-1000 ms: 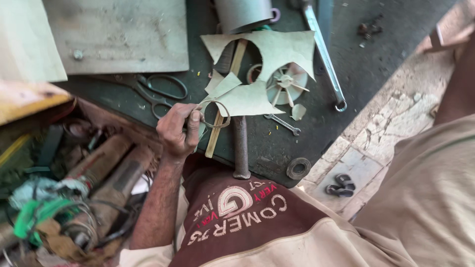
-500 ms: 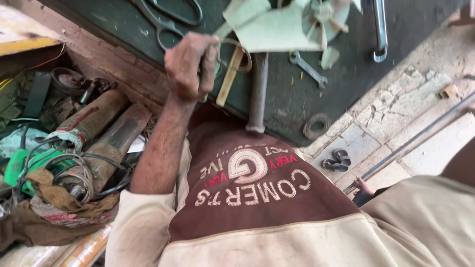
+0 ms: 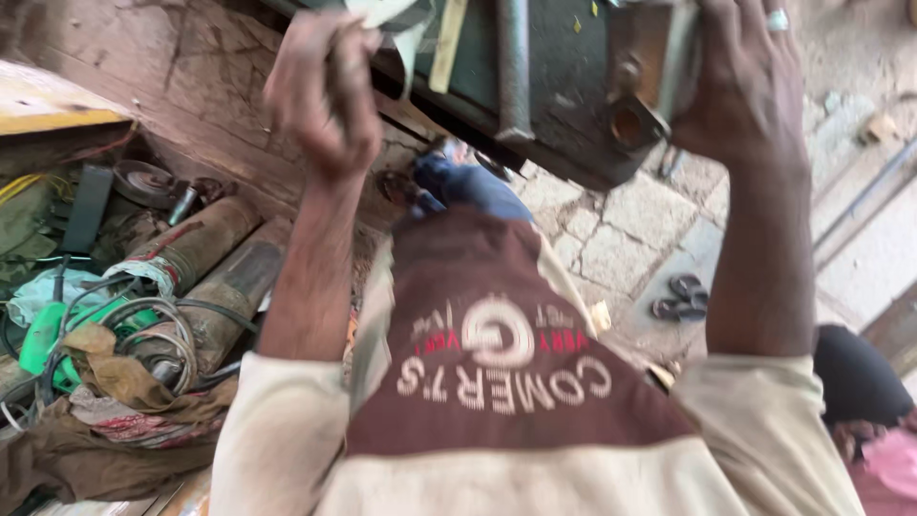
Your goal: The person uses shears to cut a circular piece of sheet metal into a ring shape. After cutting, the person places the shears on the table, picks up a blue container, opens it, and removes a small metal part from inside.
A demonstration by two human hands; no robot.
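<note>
The left hand [image 3: 323,91] is curling shut near the bench edge, fingers closed around something thin; a pale green sheet [image 3: 387,14] is showing just above the knuckles, and whether the fingers are pinching that sheet or a tool under it cannot be told through the blur. The right hand [image 3: 750,81], wearing a ring, is gripping a rusty metal block [image 3: 635,91] at the bench corner, its fingers wrapping over the block's top and right side. A round hole is showing on the block's lower face, towards the camera.

Between the two hands a grey steel rod [image 3: 513,67] is lying on the dark green bench [image 3: 564,67], its end overhanging the edge, and a yellowish strip [image 3: 447,43] is lying just beside it on the left, tilted.

Below the bench, at the left, two rusty cylinders [image 3: 205,263] are lying side by side among coiled wire [image 3: 158,334], a green tool [image 3: 53,334] and brown rags [image 3: 115,420]. A yellow board [image 3: 53,100] is sitting at the far left. On the paved floor [image 3: 621,229] to the right, a pair of sandals [image 3: 678,296] is lying well apart from the bench. Another person's dark head [image 3: 855,377] is showing at the lower right edge.
</note>
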